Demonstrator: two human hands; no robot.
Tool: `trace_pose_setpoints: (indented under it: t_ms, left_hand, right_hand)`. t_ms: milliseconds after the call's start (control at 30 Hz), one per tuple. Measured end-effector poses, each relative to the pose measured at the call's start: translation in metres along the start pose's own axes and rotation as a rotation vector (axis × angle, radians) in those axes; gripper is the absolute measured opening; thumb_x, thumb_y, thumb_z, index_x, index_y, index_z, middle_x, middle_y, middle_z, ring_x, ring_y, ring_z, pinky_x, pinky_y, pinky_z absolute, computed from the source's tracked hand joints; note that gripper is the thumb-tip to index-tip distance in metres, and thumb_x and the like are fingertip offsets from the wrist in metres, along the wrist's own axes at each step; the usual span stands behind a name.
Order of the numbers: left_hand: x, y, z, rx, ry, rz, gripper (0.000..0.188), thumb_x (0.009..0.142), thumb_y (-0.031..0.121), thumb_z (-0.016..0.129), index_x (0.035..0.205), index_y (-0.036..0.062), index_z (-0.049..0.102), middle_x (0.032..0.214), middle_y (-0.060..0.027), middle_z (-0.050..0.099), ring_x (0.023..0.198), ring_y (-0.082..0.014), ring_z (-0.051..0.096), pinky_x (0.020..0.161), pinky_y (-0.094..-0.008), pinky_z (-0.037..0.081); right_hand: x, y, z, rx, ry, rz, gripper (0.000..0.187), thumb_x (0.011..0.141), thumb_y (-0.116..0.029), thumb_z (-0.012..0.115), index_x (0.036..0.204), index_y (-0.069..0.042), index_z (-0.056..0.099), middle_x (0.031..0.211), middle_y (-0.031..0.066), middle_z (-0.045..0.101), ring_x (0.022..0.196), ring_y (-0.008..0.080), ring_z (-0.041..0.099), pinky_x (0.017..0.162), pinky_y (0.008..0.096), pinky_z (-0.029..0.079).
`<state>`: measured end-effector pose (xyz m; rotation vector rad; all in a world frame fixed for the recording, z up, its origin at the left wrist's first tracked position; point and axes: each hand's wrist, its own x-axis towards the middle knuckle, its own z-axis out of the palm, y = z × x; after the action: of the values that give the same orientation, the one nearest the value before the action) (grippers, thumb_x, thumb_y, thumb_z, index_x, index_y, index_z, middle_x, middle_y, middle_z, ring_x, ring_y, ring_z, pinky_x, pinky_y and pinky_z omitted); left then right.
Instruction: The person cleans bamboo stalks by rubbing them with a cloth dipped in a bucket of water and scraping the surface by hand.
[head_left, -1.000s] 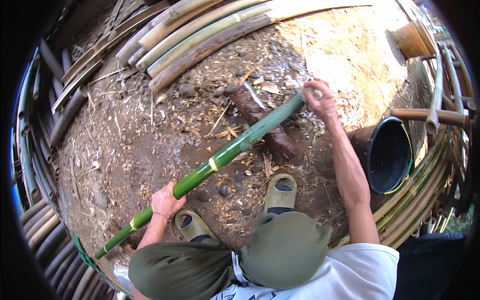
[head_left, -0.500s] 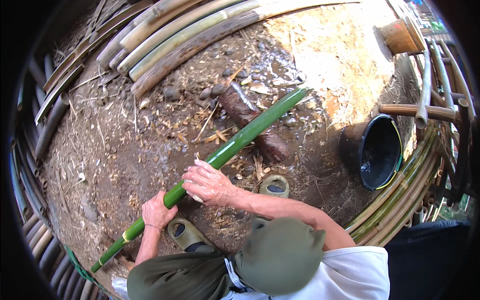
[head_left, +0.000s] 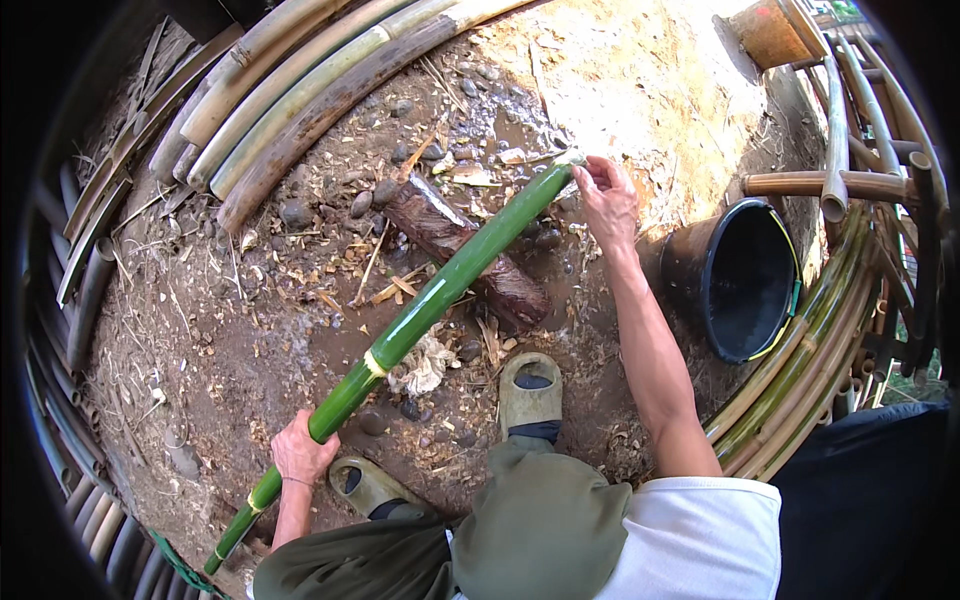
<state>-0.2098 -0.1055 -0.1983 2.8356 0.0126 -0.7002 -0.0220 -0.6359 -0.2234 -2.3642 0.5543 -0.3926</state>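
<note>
A long, wet green bamboo pole (head_left: 440, 290) slants from the lower left up to the upper middle, with pale rings at its joints. My left hand (head_left: 303, 450) is closed around its lower part. At the far upper end, the fingers of my right hand (head_left: 606, 203) grip the pole's tip. Beneath the pole lies a short, dark reddish-brown log (head_left: 513, 292), crossing under it on the muddy ground. A crumpled whitish cloth-like wad (head_left: 428, 366) sits on the ground beside the pole's middle joint.
A black bucket (head_left: 712, 290) lies to the right, beside stacked bamboo poles (head_left: 800, 390). More dry poles (head_left: 330, 105) rest at the upper left. A rusty cylinder (head_left: 765, 38) stands far right. My sandalled feet (head_left: 530, 400) are close to the log; chips and stones (head_left: 297, 212) litter the ground.
My right hand has left the pole's middle and reached its far upper end. The whitish wad, earlier under that hand, now lies on the ground. My left hand keeps hold lower down.
</note>
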Motion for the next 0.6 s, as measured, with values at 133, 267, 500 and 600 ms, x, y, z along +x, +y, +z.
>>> trace_pose_setpoints:
  t_ms: [133, 267, 500, 600]
  left_hand:
    - [-0.002, -0.001, -0.001, -0.008, 0.002, -0.007, 0.037, 0.069, 0.032, 0.08, 0.097, 0.0122, 0.067, 0.081, -0.0173, 0.071, 0.075, -0.0396, 0.07, 0.068, -0.0502, 0.055]
    - [-0.003, -0.001, 0.002, 0.017, 0.015, -0.014, 0.037, 0.069, 0.031, 0.08, 0.098, 0.0123, 0.067, 0.081, -0.0172, 0.071, 0.075, -0.0391, 0.07, 0.069, -0.0502, 0.056]
    - [-0.004, 0.002, -0.002, 0.009, 0.0, -0.019, 0.037, 0.069, 0.032, 0.08, 0.098, 0.0122, 0.068, 0.083, -0.0174, 0.072, 0.076, -0.039, 0.07, 0.07, -0.0502, 0.056]
    - [0.0, 0.007, -0.004, 0.007, 0.002, -0.018, 0.036, 0.07, 0.032, 0.08, 0.097, 0.0121, 0.068, 0.082, -0.0172, 0.072, 0.075, -0.039, 0.07, 0.07, -0.0501, 0.056]
  right_hand:
    - [0.002, 0.008, 0.01, -0.073, 0.048, -0.128, 0.018, 0.094, -0.025, 0.071, 0.098, -0.008, 0.073, 0.091, 0.0108, 0.069, 0.087, 0.0253, 0.066, 0.082, 0.0401, 0.053]
    - [0.004, 0.003, 0.01, -0.369, 0.147, -0.599, 0.011, 0.096, -0.015, 0.067, 0.091, -0.006, 0.069, 0.09, 0.0101, 0.068, 0.087, 0.0252, 0.066, 0.087, 0.042, 0.05]
    - [0.014, -0.007, -0.003, -0.172, -0.167, -0.048, 0.018, 0.098, -0.021, 0.064, 0.092, -0.005, 0.068, 0.092, 0.0103, 0.067, 0.09, 0.0263, 0.062, 0.085, 0.0445, 0.049]
    - [0.0, 0.007, 0.015, -0.253, 0.131, -0.238, 0.016, 0.094, -0.021, 0.069, 0.092, -0.005, 0.068, 0.096, 0.0127, 0.065, 0.093, 0.0298, 0.061, 0.083, 0.045, 0.05]
